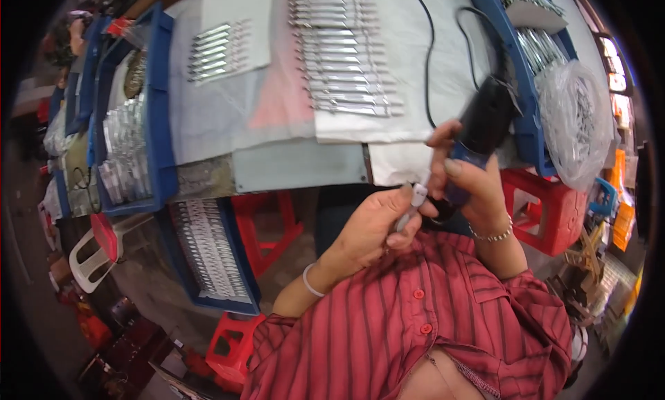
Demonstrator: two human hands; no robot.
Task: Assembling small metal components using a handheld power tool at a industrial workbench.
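My left hand (377, 223) is closed around a slim silver-grey metal piece (418, 194), which looks like a wrench. Its pale end sticks up past the thumb; the rest is hidden in the fingers. Close beside it, my right hand (478, 185) grips a black and dark-blue corded power tool (483, 116), tilted with its lower end toward the metal piece. Whether the two touch cannot be made out. Beyond my hands on the table lie a long stack of silver wrenches (346, 60) and a smaller row of wrenches (211, 54).
Blue trays (163, 109) of metal parts flank the table, one at right holding a clear plastic bag (575, 123). A black cord (431, 67) crosses the paper-covered tabletop. Below stand a blue crate (215, 254) of parts and red stools (547, 213).
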